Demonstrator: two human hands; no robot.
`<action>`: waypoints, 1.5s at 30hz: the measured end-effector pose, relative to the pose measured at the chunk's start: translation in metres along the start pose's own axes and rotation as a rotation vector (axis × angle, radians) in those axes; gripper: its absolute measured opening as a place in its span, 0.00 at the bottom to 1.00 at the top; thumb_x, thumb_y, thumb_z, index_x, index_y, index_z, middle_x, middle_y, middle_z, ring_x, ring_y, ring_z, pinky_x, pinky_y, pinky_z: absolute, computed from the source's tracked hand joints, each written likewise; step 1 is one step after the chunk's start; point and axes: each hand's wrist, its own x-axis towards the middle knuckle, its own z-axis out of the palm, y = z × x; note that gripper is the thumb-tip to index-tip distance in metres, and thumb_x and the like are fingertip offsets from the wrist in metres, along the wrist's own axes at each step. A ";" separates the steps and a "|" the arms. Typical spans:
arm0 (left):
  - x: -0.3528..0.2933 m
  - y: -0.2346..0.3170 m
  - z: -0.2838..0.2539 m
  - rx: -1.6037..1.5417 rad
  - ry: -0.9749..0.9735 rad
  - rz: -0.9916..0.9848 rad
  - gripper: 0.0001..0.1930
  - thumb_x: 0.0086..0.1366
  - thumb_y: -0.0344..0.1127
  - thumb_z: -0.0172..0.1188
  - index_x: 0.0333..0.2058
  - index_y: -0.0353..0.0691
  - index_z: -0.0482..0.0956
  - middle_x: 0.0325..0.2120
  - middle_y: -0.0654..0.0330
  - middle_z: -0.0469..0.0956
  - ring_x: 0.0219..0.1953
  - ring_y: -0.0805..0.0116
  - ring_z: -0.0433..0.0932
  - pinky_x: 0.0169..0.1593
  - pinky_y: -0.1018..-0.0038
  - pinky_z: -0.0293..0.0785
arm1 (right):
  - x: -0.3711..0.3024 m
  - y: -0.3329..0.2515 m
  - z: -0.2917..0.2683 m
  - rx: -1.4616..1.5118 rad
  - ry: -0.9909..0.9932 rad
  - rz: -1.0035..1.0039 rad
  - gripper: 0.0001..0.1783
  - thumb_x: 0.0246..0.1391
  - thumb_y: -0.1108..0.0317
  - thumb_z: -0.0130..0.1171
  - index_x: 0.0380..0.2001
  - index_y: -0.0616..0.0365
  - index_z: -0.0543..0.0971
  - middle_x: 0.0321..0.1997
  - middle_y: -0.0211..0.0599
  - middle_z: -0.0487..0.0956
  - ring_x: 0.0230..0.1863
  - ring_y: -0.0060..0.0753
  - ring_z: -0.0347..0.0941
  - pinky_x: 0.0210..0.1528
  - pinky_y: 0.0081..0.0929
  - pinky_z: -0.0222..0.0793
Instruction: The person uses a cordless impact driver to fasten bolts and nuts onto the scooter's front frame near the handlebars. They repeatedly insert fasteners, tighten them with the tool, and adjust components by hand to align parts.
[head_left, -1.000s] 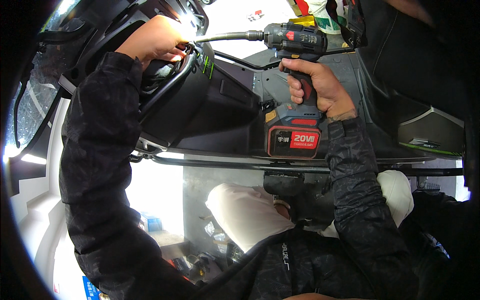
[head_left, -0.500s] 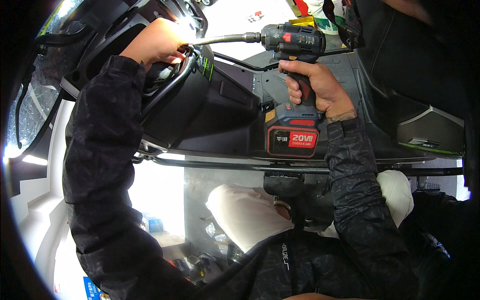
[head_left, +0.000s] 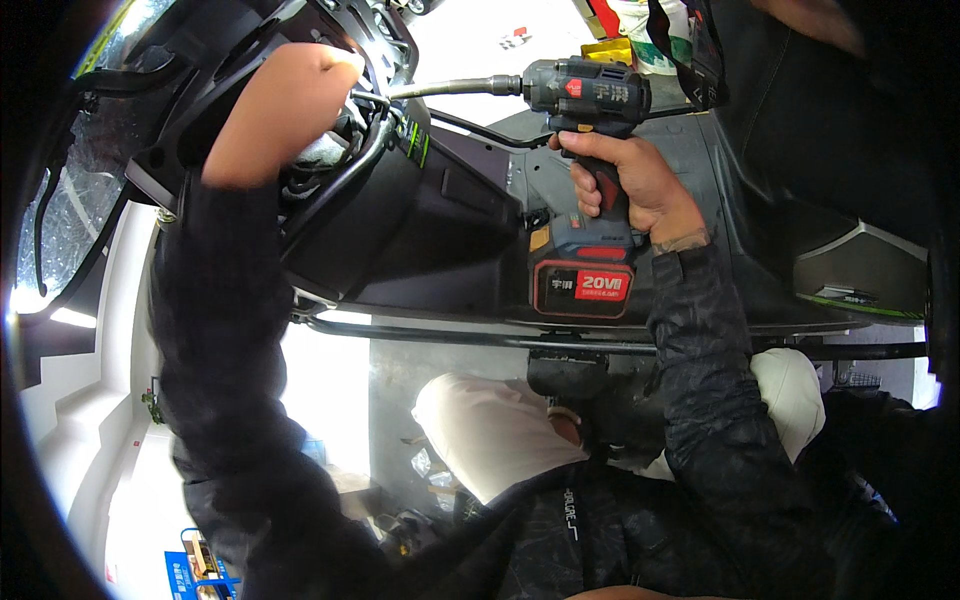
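My right hand [head_left: 640, 185] is wrapped round the grip of a black cordless impact wrench [head_left: 590, 98], its thumb side high near the trigger. Below the grip sits the battery [head_left: 583, 287], black with a red label. A long metal extension [head_left: 450, 87] runs leftward from the wrench's nose to the black vehicle's front frame [head_left: 380, 125]. My left hand [head_left: 300, 100] is over the front bodywork, close to the extension's far end. It is smeared by motion and its fingers are hidden, as is whatever the extension's tip meets.
A black seat [head_left: 810, 150] rises at right, with a strap [head_left: 695, 60] by its front. A side rail [head_left: 480, 343] crosses between my knees and the footboard [head_left: 680, 150]. A clear windscreen [head_left: 90, 200] stands far left. Another bare arm or hand [head_left: 815, 22] shows at the upper right.
My left hand has pulled off the extension's tip end and shifted slightly left, its forearm rotating. The wrench stays nearly in place in my right hand.
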 end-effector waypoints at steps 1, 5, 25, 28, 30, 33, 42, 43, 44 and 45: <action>-0.028 0.016 0.005 0.004 0.229 0.067 0.17 0.73 0.40 0.55 0.32 0.30 0.78 0.20 0.47 0.75 0.22 0.59 0.75 0.31 0.62 0.70 | 0.000 0.000 0.000 -0.005 0.009 0.010 0.17 0.61 0.59 0.68 0.42 0.62 0.81 0.18 0.28 0.75 0.14 0.24 0.70 0.21 0.24 0.68; -0.115 0.056 0.073 -0.770 0.173 -0.231 0.15 0.74 0.40 0.60 0.39 0.31 0.86 0.26 0.60 0.85 0.26 0.78 0.80 0.31 0.78 0.75 | 0.001 -0.001 0.000 0.036 -0.004 0.032 0.16 0.62 0.58 0.68 0.43 0.60 0.81 0.18 0.29 0.74 0.15 0.24 0.69 0.21 0.27 0.67; 0.013 0.030 0.253 -3.019 0.944 0.303 0.06 0.75 0.31 0.53 0.39 0.41 0.78 0.30 0.64 0.79 0.33 0.73 0.77 0.41 0.74 0.75 | -0.011 -0.020 0.002 -0.144 -0.008 0.010 0.23 0.75 0.50 0.46 0.55 0.60 0.74 0.20 0.27 0.64 0.18 0.23 0.59 0.25 0.28 0.60; 0.016 0.035 0.248 -3.058 1.077 0.214 0.10 0.75 0.38 0.57 0.42 0.36 0.78 0.34 0.57 0.80 0.33 0.67 0.79 0.42 0.68 0.81 | -0.011 -0.020 0.004 -0.153 -0.006 0.001 0.24 0.75 0.50 0.45 0.55 0.59 0.74 0.20 0.27 0.65 0.18 0.23 0.59 0.25 0.27 0.60; 0.016 0.033 0.246 -2.998 1.069 0.254 0.11 0.76 0.39 0.57 0.41 0.36 0.78 0.32 0.57 0.79 0.31 0.68 0.79 0.43 0.71 0.81 | -0.011 -0.020 0.004 -0.141 -0.029 -0.005 0.24 0.75 0.49 0.45 0.56 0.59 0.74 0.21 0.27 0.65 0.19 0.23 0.59 0.25 0.28 0.59; 0.014 0.032 0.245 -2.915 1.059 0.199 0.11 0.75 0.40 0.58 0.40 0.36 0.79 0.31 0.58 0.79 0.31 0.69 0.79 0.41 0.72 0.81 | -0.011 -0.019 0.003 -0.173 -0.034 -0.007 0.26 0.74 0.47 0.46 0.57 0.59 0.72 0.21 0.27 0.65 0.19 0.23 0.60 0.25 0.28 0.60; 0.005 0.027 0.236 -2.931 1.059 0.038 0.08 0.72 0.36 0.60 0.36 0.37 0.80 0.30 0.59 0.79 0.30 0.69 0.76 0.39 0.69 0.75 | -0.014 -0.014 0.000 -0.186 0.009 -0.077 0.28 0.73 0.43 0.48 0.57 0.57 0.74 0.20 0.25 0.63 0.18 0.21 0.59 0.23 0.26 0.59; 0.003 0.029 0.235 -2.939 1.030 -0.026 0.09 0.72 0.38 0.61 0.37 0.38 0.80 0.31 0.60 0.79 0.32 0.69 0.76 0.40 0.67 0.75 | -0.014 -0.013 0.001 -0.191 0.013 -0.088 0.29 0.72 0.43 0.48 0.58 0.57 0.74 0.20 0.25 0.63 0.18 0.21 0.59 0.23 0.26 0.59; 0.003 0.035 0.233 -2.909 1.087 -0.046 0.11 0.73 0.41 0.60 0.38 0.39 0.80 0.31 0.61 0.79 0.33 0.69 0.76 0.42 0.66 0.75 | -0.015 -0.011 0.002 -0.175 0.044 -0.090 0.28 0.72 0.43 0.49 0.57 0.57 0.74 0.20 0.25 0.63 0.18 0.21 0.59 0.23 0.26 0.60; 0.002 0.041 0.230 -2.858 1.087 -0.017 0.11 0.74 0.42 0.59 0.40 0.40 0.79 0.33 0.62 0.79 0.34 0.69 0.76 0.43 0.67 0.74 | -0.014 -0.010 0.003 -0.168 0.049 -0.090 0.28 0.72 0.44 0.49 0.57 0.57 0.74 0.19 0.25 0.63 0.18 0.21 0.59 0.23 0.26 0.60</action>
